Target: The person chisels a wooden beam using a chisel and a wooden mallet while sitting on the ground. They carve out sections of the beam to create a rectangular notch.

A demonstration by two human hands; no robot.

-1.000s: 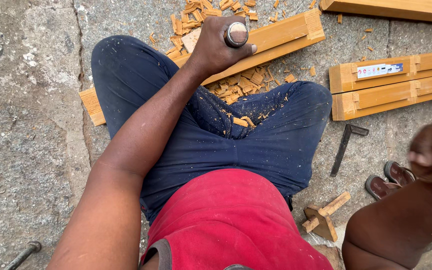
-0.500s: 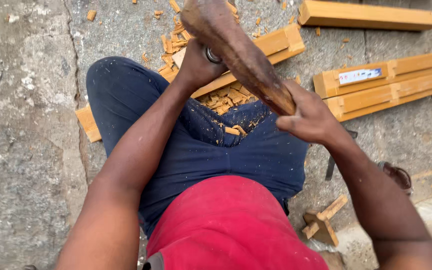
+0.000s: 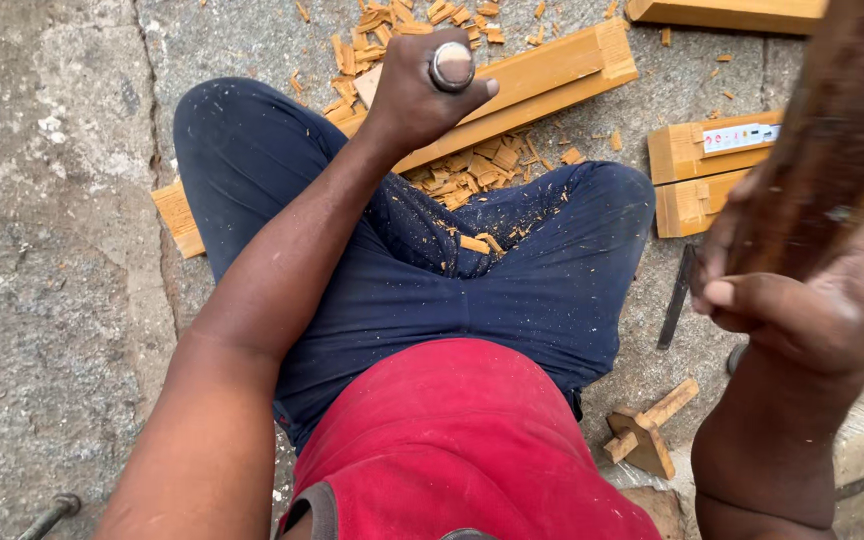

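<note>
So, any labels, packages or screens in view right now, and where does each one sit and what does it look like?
Label: one small sticker on top of the short wooden block lying on the concrete at the right; a narrow white strip with small red and blue marks.
Packages, signs, screens: none in view.

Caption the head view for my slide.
Left hand grips chisel on timber; right hand raises mallet.
</note>
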